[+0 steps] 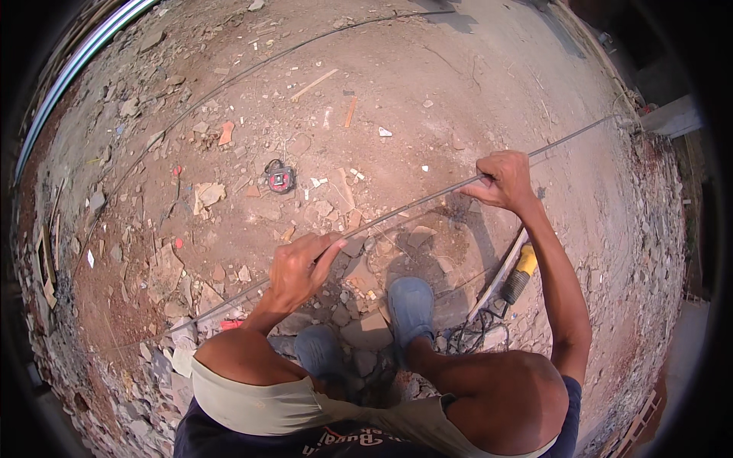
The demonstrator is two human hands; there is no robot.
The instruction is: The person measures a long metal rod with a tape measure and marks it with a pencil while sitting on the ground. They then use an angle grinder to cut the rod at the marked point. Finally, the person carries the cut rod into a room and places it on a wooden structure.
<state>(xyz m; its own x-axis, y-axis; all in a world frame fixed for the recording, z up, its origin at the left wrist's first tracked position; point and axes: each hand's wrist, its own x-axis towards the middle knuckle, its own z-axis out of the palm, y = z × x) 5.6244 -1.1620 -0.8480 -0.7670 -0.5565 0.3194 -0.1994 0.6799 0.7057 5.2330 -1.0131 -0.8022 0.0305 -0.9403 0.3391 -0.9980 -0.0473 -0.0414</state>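
A long, thin metal rod (412, 204), like a reinforcing bar, runs slantwise in front of me from the lower left to the upper right. My left hand (296, 267) is closed round it left of the middle, thumb stretched along the rod. Farther right, my right hand (504, 180) grips the same rod with its fingers curled over and its thumb along the underside. Between the two hands the rod is bare and nearly straight. Below my right hand, beside my right forearm, lies a yellow and black power tool (521, 273) with a cable.
A red and black tape measure (281, 178) lies on the dirt ahead. Another long rod (252, 70) curves along the ground beyond it. Broken tile and rubble (164, 271) cover the left and near ground. My feet wear grey clogs (411, 305). Light metal lengths (65, 76) lie far left.
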